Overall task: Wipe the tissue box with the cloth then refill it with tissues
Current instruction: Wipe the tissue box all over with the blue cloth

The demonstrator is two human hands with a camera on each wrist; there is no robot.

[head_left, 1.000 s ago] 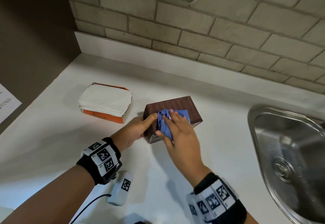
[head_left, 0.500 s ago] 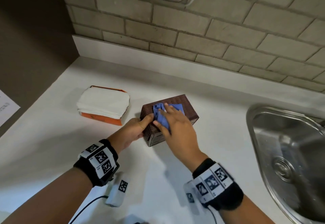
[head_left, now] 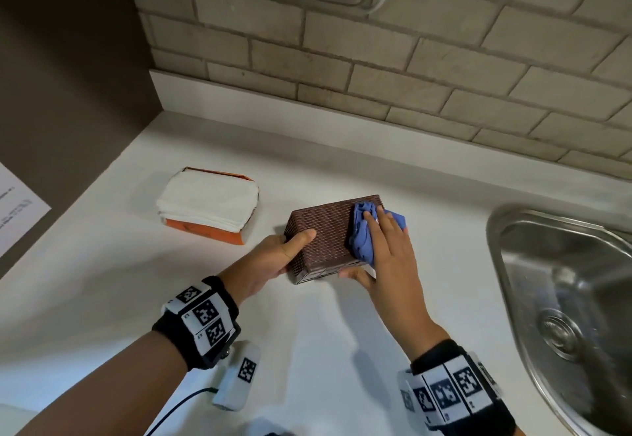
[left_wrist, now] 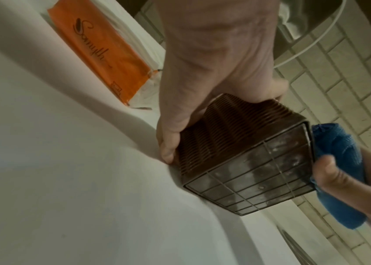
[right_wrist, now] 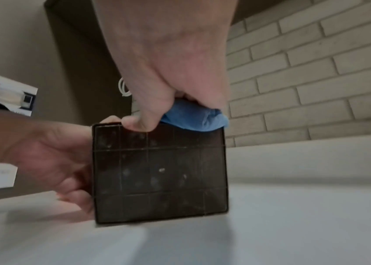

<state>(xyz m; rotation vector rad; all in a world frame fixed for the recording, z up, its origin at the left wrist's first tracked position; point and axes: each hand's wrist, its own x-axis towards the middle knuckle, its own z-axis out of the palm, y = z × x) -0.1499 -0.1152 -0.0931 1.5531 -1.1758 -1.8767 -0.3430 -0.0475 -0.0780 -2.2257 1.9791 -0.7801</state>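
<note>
A brown woven tissue box (head_left: 321, 240) stands on the white counter (head_left: 136, 299). My left hand (head_left: 270, 261) grips its left end, thumb on top and fingers down the side, as the left wrist view shows (left_wrist: 202, 71). My right hand (head_left: 386, 247) holds a bunched blue cloth (head_left: 362, 230) and presses it on the box's top right edge, thumb against the near end face. That gridded end face (right_wrist: 159, 172) shows smudges, with the cloth (right_wrist: 193, 116) above it. An open orange pack of white tissues (head_left: 208, 208) lies to the left of the box.
A steel sink (head_left: 564, 299) is set into the counter at the right. The brick wall (head_left: 410, 76) runs along the back and a dark panel (head_left: 68, 76) closes the left side. A small white tagged device (head_left: 239, 377) on a cable lies near my left wrist.
My right hand has slid the cloth from the left part of the box's top across to its right edge. My left hand has kept its grip on the left end.
</note>
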